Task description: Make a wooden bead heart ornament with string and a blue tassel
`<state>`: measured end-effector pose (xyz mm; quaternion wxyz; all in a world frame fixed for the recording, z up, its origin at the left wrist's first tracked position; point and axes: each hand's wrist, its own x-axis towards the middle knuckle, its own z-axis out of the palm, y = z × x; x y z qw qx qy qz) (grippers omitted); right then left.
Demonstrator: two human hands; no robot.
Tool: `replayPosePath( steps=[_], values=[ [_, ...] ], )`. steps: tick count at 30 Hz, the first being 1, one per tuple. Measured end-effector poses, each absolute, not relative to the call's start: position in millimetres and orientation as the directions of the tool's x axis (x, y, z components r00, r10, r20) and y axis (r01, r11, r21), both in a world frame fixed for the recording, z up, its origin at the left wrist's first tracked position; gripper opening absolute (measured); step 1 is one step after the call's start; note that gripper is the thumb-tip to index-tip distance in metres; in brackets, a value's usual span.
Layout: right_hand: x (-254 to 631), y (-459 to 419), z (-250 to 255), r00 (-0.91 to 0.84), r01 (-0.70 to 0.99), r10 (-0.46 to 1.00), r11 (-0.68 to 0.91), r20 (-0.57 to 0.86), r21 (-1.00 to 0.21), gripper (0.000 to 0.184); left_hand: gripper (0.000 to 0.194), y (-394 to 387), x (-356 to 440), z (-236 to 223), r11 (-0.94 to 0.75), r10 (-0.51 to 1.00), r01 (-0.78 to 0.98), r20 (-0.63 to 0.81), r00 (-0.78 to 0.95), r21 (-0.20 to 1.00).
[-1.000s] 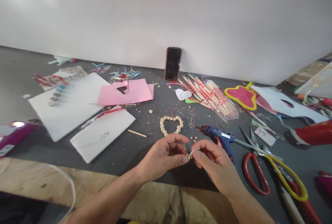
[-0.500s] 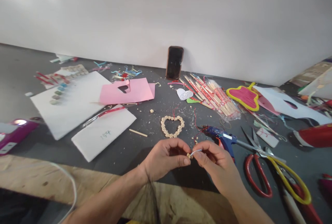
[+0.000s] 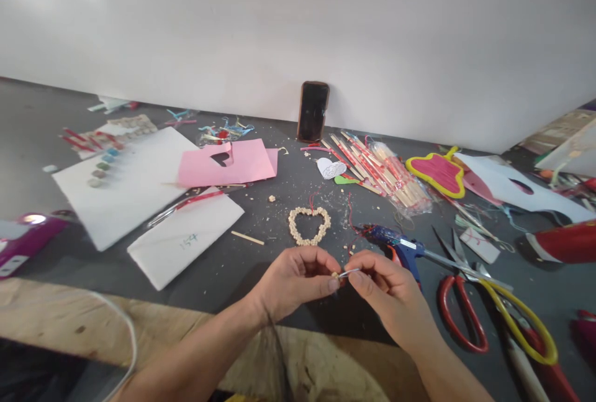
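Note:
My left hand (image 3: 300, 281) pinches a small beige piece (image 3: 334, 274) between thumb and forefinger. It looks like a little cluster of wooden bits, mostly covered by the fingertips. Facing it, my right hand (image 3: 388, 287) grips a thin whitish-blue strand (image 3: 350, 272) whose left end meets the beige piece; whether it passes through cannot be seen. Just beyond my fingers, a heart-shaped ring (image 3: 292, 228) of similar beige bits lies flat on the dark table, with red thread (image 3: 313, 200) at its top.
Right of my hands lie a blue glue gun (image 3: 408, 253) and scissors with red (image 3: 447, 312) and yellow handles. Bundled sticks (image 3: 386, 172) and a phone (image 3: 313, 113) are farther back. On the left are pink paper (image 3: 251, 163), white boards (image 3: 162, 265) and a loose stick (image 3: 248, 238).
The beige piece has turned and shifted slightly left, deeper behind the left fingertips. The strand now lies flatter. Both hands keep their pinch in nearly the same place.

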<state>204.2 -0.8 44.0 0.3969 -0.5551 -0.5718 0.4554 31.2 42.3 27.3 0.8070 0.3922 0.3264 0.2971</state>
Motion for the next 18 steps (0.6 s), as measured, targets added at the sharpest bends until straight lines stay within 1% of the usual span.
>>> replayPosePath(
  steps=[3, 5, 7, 8, 10, 11, 12, 14, 18],
  values=[
    [205.3, -0.5, 40.1, -0.058, 0.233, 0.995, -0.068, -0.084, -0.970, 0.021, 0.024, 42.4, 30.1, 25.4, 0.517, 0.729, -0.222, -0.291, 0.619, 0.827],
    [207.2, -0.2, 36.0, -0.020, 0.125, 0.995, -0.092, -0.095, -0.988, 0.027, 0.021, 42.9, 28.5, 23.9, 0.517, 0.737, -0.247, -0.279, 0.616, 0.820],
    [210.0, 0.8, 32.2, 0.016, -0.023, 0.996, -0.090, -0.090, -0.996, 0.036, 0.018, 43.6, 26.6, 23.3, 0.524, 0.752, -0.297, -0.270, 0.602, 0.798],
    [211.4, 1.6, 31.0, 0.025, -0.094, 0.995, -0.089, -0.092, -0.992, 0.038, 0.017, 44.0, 25.5, 23.5, 0.526, 0.759, -0.323, -0.263, 0.595, 0.786],
    [213.9, 3.8, 29.7, 0.038, -0.197, 0.993, -0.103, -0.113, -0.975, 0.036, 0.015, 44.8, 23.2, 24.8, 0.525, 0.769, -0.365, -0.245, 0.590, 0.769],
    [214.9, 5.1, 29.6, 0.046, -0.221, 0.991, -0.115, -0.128, -0.968, 0.033, 0.014, 45.1, 22.0, 25.9, 0.519, 0.773, -0.378, -0.232, 0.591, 0.766],
    [215.5, 6.3, 29.6, 0.054, -0.225, 0.989, -0.125, -0.141, -0.966, 0.031, 0.013, 45.4, 20.7, 27.3, 0.511, 0.775, -0.389, -0.217, 0.593, 0.766],
    [216.3, 8.3, 29.7, 0.074, -0.175, 0.987, -0.128, -0.142, -0.976, 0.027, 0.012, 45.8, 18.1, 30.5, 0.489, 0.782, -0.408, -0.180, 0.597, 0.771],
    [216.0, 9.1, 30.3, 0.102, -0.012, 0.988, -0.119, -0.119, -0.993, 0.037, 0.013, 42.9, 13.9, 39.7, 0.445, 0.770, -0.419, -0.099, 0.630, 0.792]
  ],
)
